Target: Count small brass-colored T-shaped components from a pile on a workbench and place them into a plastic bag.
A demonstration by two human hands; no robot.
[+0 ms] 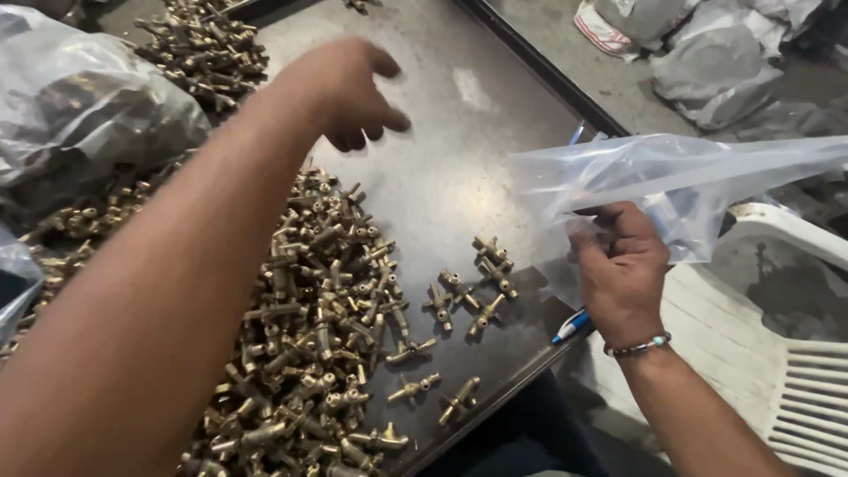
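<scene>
My left hand (346, 90) reaches out over the dark metal table (459, 141), fingers loosely curled and apart, holding nothing. Below my forearm lies a big heap of small brass T-shaped fittings (309, 344). A few loose fittings (468, 291) lie apart from the heap, near the table's front edge. My right hand (621, 265) grips a clear plastic bag (689, 177) by its edge, held beyond the table's right edge. A beaded bracelet (638, 345) circles my right wrist.
A blue and white pen (571, 326) lies at the table's edge by my right hand. Another pile of brass fittings (199, 44) sits at the far left, next to filled plastic bags (79, 97). A white plastic chair (777, 353) stands on the right. Crumpled bags (707, 53) lie on the floor.
</scene>
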